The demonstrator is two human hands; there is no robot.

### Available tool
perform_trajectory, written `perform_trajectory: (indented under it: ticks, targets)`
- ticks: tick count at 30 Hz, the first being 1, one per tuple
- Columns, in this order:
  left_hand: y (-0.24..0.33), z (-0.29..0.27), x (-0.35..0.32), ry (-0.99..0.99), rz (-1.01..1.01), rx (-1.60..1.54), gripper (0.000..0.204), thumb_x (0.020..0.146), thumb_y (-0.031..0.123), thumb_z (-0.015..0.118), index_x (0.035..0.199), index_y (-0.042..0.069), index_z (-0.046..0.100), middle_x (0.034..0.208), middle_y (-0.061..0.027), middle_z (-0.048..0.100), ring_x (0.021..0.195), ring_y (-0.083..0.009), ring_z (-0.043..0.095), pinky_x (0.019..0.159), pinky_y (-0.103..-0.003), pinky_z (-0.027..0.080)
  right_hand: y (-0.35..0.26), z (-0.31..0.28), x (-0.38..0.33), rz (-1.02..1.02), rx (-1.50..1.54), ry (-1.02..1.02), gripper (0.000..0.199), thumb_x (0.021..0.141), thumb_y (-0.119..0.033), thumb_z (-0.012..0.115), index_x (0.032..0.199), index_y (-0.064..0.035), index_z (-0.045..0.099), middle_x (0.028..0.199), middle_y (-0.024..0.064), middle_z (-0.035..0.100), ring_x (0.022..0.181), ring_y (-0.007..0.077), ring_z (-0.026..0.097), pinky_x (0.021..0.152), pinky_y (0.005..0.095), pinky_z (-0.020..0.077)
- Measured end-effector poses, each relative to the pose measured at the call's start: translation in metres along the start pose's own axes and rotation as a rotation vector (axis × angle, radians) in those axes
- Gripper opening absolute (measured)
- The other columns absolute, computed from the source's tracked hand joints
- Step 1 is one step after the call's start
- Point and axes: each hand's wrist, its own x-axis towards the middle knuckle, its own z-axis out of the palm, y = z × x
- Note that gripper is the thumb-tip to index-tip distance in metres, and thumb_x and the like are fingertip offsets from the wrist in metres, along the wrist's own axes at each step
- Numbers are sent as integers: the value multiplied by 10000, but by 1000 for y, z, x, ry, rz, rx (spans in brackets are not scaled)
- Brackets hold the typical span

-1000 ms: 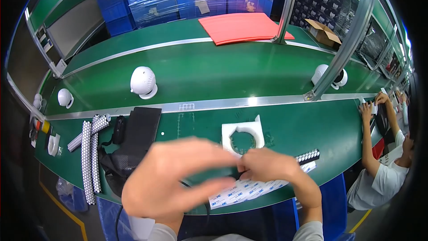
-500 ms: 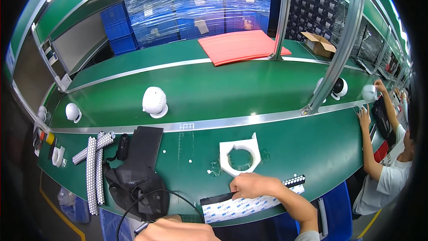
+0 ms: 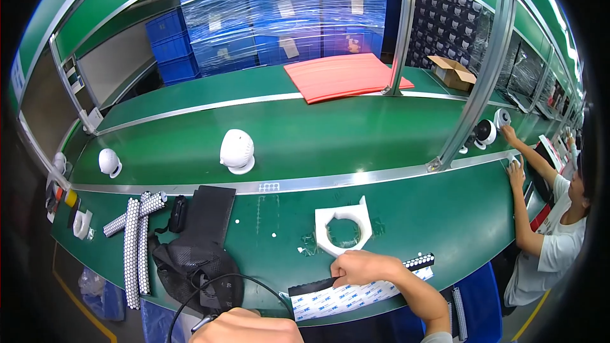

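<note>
My right hand is closed in a pinch on the upper edge of a sheet of adhesive dots, at the table's near edge. The sheet has white backing with blue print, and white dots on black show at its right end. My left hand is low at the picture's bottom edge, left of the sheet; its fingers are hidden. Just beyond my right hand lies a white foam holder with a round opening, on clear tape. Left of the sheet sits a black mesh bag with a black cable.
Rolled dotted sheets lie at left beside a black flat panel. White rounded camera-like devices stand on the green conveyor. A metal post rises at right, near a co-worker. Red foam sheets lie behind.
The white devices at left on the conveyor have shifted right. The co-worker's raised hand has brought a white device down to the conveyor. My right hand stays on the sheet's edge.
</note>
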Motion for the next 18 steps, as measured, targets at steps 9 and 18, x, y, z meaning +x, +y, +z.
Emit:
perform_trajectory:
  ticks: [9,18]
  targets:
    - [8,-4,-8,32,49,54,191,776,76,918,920,-17,835,919,-129,755,722,-193,685,592,-266,504,-10,35,-20,-23,-246,430,195,923,-181,766,989,-1,725,951,180,765,912,391,751,823,495,579]
    - [10,-8,-10,4,110,80,184,806,98,879,927,-29,824,920,-153,764,698,-209,686,575,-272,514,-1,56,-32,-66,-587,753,260,890,-245,817,1035,-58,709,931,103,723,845,291,728,756,420,576]
